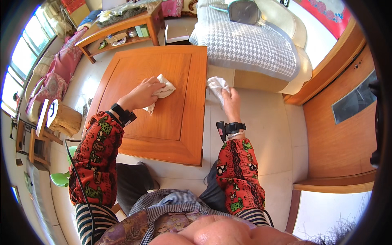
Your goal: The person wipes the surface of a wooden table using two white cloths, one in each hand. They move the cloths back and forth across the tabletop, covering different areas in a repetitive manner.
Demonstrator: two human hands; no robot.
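A low wooden table [153, 125] with a framed top stands before me. My left hand [141, 93] lies over a folded white cloth [167, 86] on the tabletop, fingers bent onto it. Part of the cloth sticks out below the fingers, and the palm hides the rest. Past the table's right edge, my right hand [231, 100] pinches a crumpled white cloth or tissue [218, 85] above the tiled floor. Thumb and fingers close around its lower end. Both wrists carry black strapped devices.
Beyond the table's far right corner is a sofa [289, 36] under a houndstooth blanket [245, 46]. A second wooden table [150, 23] with a laden shelf stands at the back left. A log stump [65, 118] and a green plastic stool [60, 179] are at left, a wooden door [340, 147] at right.
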